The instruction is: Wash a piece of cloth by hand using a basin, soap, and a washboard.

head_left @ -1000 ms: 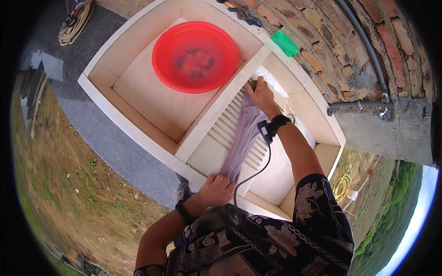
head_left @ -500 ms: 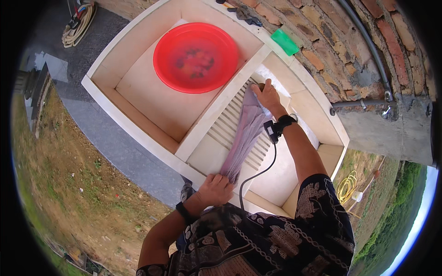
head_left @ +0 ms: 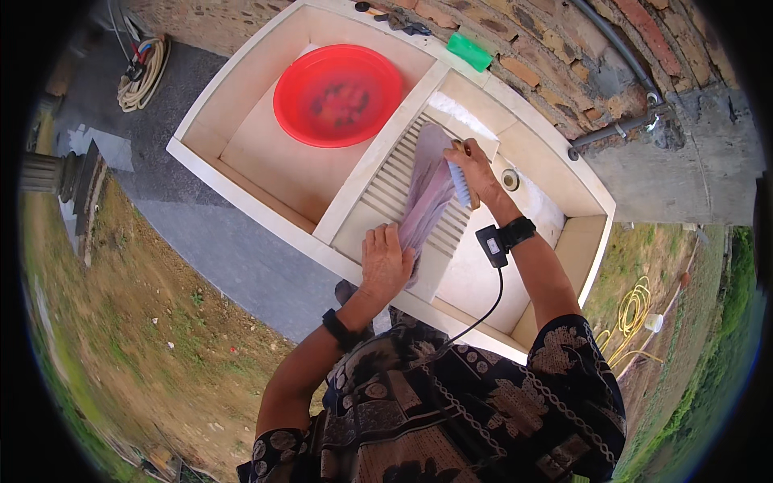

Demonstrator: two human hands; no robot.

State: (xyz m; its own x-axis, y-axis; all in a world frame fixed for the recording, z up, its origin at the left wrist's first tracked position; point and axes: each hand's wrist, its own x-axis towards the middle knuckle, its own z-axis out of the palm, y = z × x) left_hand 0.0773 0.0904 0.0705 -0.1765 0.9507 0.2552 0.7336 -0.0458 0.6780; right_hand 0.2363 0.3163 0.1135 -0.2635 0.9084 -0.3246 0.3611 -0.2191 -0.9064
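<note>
A damp mauve cloth point(head_left: 427, 189), bunched lengthwise, lies slantwise over the ridged washboard point(head_left: 385, 190) built into the sink. My left hand point(head_left: 386, 259) presses on its near end, fingers and thumb closed about the fabric. In my right hand point(head_left: 477, 171) is a scrub brush point(head_left: 461, 183) with a wooden back and pale blue bristles. The brush is tilted on its side along the cloth's right edge, bristles facing the cloth. Part of the brush's back is hidden by my fingers.
A red basin point(head_left: 338, 56) with cloudy water and dark and reddish things stands in the left compartment. The right basin has a round drain point(head_left: 510, 179). A green block point(head_left: 469, 52) lies on the far rim by the brick wall point(head_left: 515, 36). A black cable hangs from my right wrist.
My right hand has drawn nearer to me and turned, so the brush's bristles now show. My left hand has slid forward along the cloth. The whole view has shifted slightly.
</note>
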